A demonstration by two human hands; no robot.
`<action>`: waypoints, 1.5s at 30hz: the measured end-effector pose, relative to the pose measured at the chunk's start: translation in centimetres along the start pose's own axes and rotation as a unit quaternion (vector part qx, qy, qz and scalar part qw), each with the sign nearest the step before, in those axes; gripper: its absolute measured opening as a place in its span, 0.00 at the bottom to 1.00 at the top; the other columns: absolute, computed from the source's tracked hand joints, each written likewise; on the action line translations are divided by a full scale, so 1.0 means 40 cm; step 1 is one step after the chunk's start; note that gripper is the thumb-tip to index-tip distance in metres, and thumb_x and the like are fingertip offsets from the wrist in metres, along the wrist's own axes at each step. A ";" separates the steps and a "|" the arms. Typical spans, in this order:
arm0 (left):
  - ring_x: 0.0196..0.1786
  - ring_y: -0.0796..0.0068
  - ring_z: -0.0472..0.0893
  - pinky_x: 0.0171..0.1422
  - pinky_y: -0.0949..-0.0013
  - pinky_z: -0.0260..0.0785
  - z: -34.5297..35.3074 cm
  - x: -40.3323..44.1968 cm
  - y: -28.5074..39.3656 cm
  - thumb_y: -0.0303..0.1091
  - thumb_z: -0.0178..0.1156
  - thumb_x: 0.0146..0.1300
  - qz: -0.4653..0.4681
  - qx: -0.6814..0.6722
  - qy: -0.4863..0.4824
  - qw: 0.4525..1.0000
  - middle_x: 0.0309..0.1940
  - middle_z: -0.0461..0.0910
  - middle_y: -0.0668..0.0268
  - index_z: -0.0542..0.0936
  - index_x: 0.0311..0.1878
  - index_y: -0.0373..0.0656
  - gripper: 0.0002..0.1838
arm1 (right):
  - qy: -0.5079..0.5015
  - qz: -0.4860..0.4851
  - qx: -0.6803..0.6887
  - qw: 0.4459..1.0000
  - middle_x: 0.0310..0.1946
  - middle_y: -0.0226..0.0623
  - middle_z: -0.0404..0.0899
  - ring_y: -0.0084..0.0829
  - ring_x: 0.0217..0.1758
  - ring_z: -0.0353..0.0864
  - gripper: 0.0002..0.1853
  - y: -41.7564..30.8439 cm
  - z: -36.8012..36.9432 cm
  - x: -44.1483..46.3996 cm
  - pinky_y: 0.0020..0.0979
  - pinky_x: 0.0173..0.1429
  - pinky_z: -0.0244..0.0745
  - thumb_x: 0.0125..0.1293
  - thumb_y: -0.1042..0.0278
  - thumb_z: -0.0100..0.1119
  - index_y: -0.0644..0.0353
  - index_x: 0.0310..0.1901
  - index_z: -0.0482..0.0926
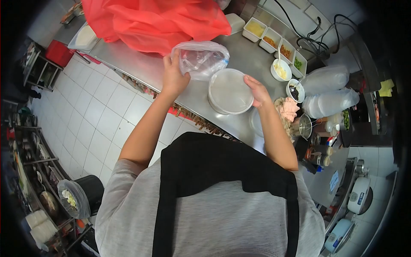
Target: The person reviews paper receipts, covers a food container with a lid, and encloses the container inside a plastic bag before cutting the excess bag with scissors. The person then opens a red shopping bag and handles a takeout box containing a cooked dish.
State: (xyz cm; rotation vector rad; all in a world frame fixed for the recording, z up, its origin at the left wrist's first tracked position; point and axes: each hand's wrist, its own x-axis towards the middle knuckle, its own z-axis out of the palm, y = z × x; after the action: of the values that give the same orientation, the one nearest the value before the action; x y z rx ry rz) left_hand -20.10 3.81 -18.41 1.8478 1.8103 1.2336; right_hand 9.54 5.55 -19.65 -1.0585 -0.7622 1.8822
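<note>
A clear plastic bag (201, 58) stands with its mouth spread over the steel counter (192, 96). My left hand (174, 77) has its fingers at the bag's left rim, with the thumb apart on the near side. Just right of the bag is a round translucent tub (231, 91) with a lid on. My right hand (257, 91) grips the tub's right side, thumb and fingers around its edge. The tub's left edge overlaps the lower right part of the bag.
Red plastic sheeting (154, 23) covers the back left. White trays of chopped food (269, 39) and small bowls (280, 70) stand at the back right. Stacked plastic containers (327, 103), a whisk and bottles lie further right. A lined bin (75, 199) is at lower left.
</note>
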 end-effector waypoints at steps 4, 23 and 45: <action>0.59 0.49 0.68 0.62 0.60 0.65 0.039 -0.004 -0.007 0.23 0.66 0.44 0.002 0.008 -0.029 1.000 0.60 0.59 0.49 0.58 0.69 0.42 0.45 | -0.011 0.006 0.006 1.000 0.45 0.38 0.80 0.32 0.46 0.81 0.15 0.016 0.040 -0.028 0.35 0.51 0.79 0.68 0.66 0.54 0.63 0.52 0.74; 0.62 0.52 0.66 0.65 0.61 0.64 0.036 -0.161 -0.035 0.26 0.71 0.38 -0.057 -0.135 -0.214 0.966 0.60 0.59 0.49 0.56 0.70 0.44 0.52 | 0.036 -0.063 0.066 0.995 0.44 0.39 0.80 0.31 0.45 0.81 0.13 0.021 0.165 0.052 0.34 0.52 0.78 0.71 0.67 0.50 0.64 0.51 0.74; 0.28 0.76 0.79 0.33 0.74 0.75 0.063 -0.256 -0.010 0.32 0.57 0.65 -0.346 -0.446 -0.174 0.807 0.30 0.76 0.65 0.73 0.40 0.38 0.07 | 0.174 -0.114 -0.582 0.786 0.27 0.40 0.81 0.29 0.32 0.81 0.11 0.113 0.050 0.067 0.32 0.37 0.76 0.64 0.66 0.50 0.61 0.41 0.80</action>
State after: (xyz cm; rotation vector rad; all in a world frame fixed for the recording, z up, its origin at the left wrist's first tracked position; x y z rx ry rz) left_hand -17.08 -4.59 -24.00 0.7076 1.1611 1.0539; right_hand 5.34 5.51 -23.38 -1.8485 -1.8002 0.8068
